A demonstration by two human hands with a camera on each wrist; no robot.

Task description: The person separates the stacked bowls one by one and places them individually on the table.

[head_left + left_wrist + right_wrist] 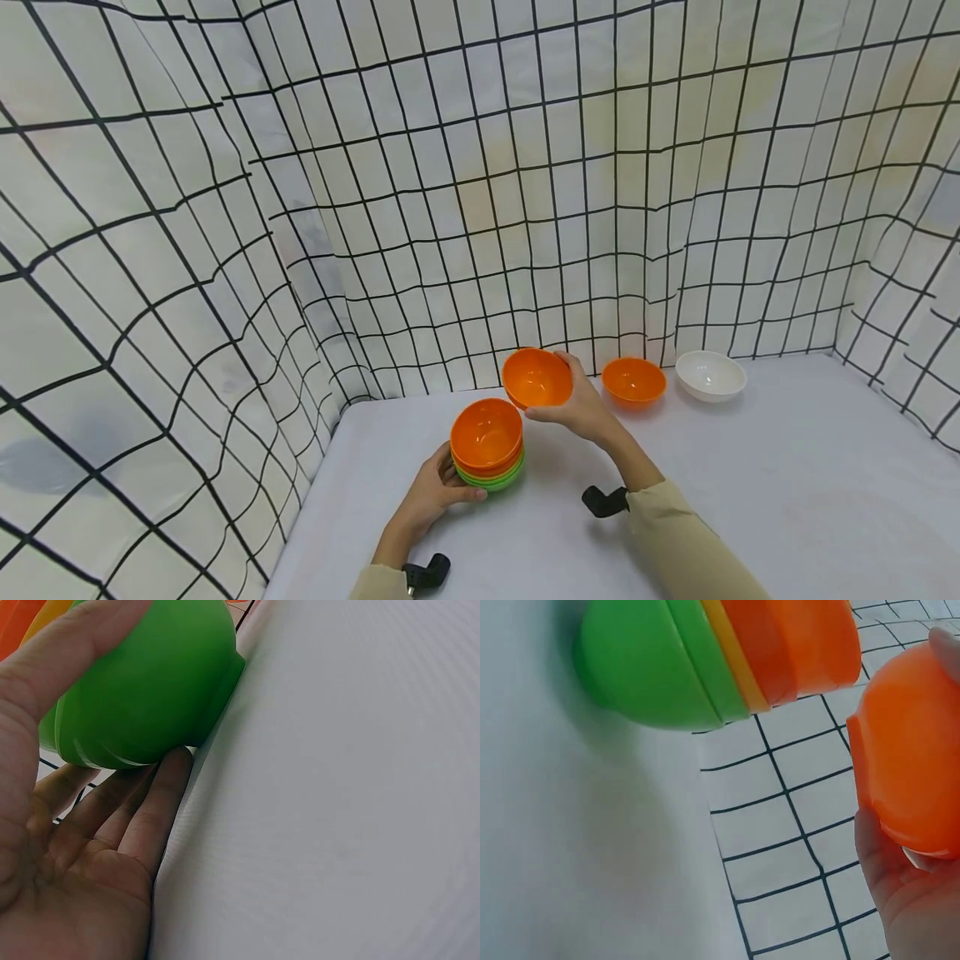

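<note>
A stack of bowls (486,440) stands on the white table, green at the bottom, a yellow rim between, orange on top. My left hand (429,498) holds its near left side, thumb in front and fingers behind. In the left wrist view, the thumb and fingers (154,825) lie on opposite sides of the green bowl (161,682), fingertips low near the table. Just beyond the stack and to its right, my right hand (583,410) grips an orange bowl (536,379) by its side, tilted and raised. The right wrist view shows this orange bowl (919,750) apart from the stack (652,664).
Another orange bowl (633,385) sits at the back of the table, right of my right hand. Beside it is a white bowl (711,377). White sheeting with a black grid (480,208) rises behind the table and along the left. The white tabletop (810,467) stretches to the right.
</note>
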